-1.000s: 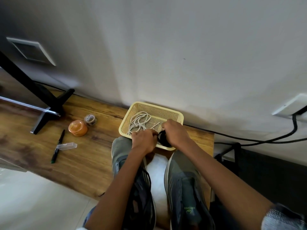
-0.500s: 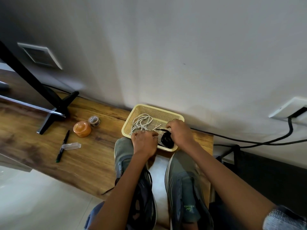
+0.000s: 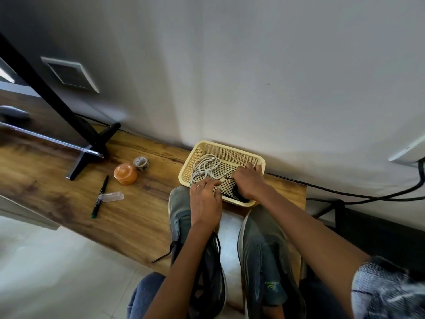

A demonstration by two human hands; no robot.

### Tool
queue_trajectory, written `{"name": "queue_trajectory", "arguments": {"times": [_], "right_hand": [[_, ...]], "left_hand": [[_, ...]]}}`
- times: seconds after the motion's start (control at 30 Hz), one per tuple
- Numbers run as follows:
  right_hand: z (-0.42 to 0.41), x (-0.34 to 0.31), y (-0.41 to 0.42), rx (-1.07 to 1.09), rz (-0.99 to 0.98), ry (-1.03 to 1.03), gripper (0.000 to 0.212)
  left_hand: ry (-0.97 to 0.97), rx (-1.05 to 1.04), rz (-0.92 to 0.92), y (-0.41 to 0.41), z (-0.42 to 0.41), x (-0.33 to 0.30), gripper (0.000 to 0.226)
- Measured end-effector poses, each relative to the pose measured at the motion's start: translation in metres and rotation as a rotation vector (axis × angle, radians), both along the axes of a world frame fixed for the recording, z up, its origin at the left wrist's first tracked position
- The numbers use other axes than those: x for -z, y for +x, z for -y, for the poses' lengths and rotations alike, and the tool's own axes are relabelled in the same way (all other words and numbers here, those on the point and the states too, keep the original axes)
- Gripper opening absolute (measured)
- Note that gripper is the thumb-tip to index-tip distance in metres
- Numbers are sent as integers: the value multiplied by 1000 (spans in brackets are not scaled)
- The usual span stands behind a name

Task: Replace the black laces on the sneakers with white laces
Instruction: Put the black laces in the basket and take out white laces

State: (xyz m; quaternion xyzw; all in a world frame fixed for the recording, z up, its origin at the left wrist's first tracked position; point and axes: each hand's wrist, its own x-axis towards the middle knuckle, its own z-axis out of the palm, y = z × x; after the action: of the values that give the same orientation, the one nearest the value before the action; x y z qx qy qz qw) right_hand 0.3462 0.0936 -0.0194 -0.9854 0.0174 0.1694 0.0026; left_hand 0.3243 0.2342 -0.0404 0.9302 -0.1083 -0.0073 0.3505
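Two grey sneakers (image 3: 264, 252) lie side by side on the bench (image 3: 57, 192), long axes pointing toes-first at the yellow basket (image 3: 230, 148) by the wall. The left hand (image 3: 205, 200) rests loosely open at the basket's near rim beside the coiled white laces (image 3: 205, 165). The right hand (image 3: 248, 181) grips a bundled black lace (image 3: 236, 194) in the basket's right corner.

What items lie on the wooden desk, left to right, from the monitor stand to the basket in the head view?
Monitor stand → pen → clear plastic case → orange container → tape roll → yellow basket.
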Motion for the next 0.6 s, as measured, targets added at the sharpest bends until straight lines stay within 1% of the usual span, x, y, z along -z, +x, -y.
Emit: {"name": "queue_trajectory", "arguments": {"times": [0.2, 0.27, 0.33, 0.5, 0.6], "right_hand": [[1, 0, -5, -16, -1, 87, 24], [2, -3, -8, -4, 21, 126, 30], [4, -7, -10, 40, 91, 193, 40], [7, -22, -29, 268, 336, 529, 52], [3, -35, -54, 388, 449, 726, 47]], "left_hand": [[-11, 9, -10, -1, 0, -3, 27], [-8, 27, -18, -1, 0, -5, 29], [-11, 51, -22, -2, -2, -8, 31], [-51, 61, -10, -15, -13, -21, 36], [-132, 12, 10, -33, -27, -33, 33]]}}
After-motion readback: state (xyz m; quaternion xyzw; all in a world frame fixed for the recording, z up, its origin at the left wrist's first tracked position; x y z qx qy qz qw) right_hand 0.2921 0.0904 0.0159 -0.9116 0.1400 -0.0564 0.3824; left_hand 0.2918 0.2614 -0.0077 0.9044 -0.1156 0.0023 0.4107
